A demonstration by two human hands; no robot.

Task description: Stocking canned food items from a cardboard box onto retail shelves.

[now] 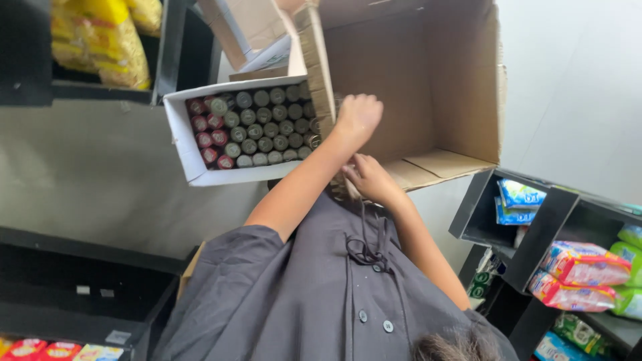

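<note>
A large brown cardboard box (428,87) lies open towards me, and its inside looks empty. My left hand (358,117) is curled in a fist over the box's corrugated left wall. My right hand (371,180) sits just below it, fingers closed on the lower edge of the same wall near the bottom flap. Right beside that wall, to the left, is a white carton (184,144) packed with several cans (257,127), seen from their round ends; some are red, most grey-green. My grey buttoned shirt (301,294) fills the lower middle.
Black shelving (535,234) at the right holds blue, pink and green packets. Another black shelf at the upper left holds yellow bags (107,40). Small red and yellow packets (47,349) lie at the bottom left. More cardboard (247,30) sits behind the white carton.
</note>
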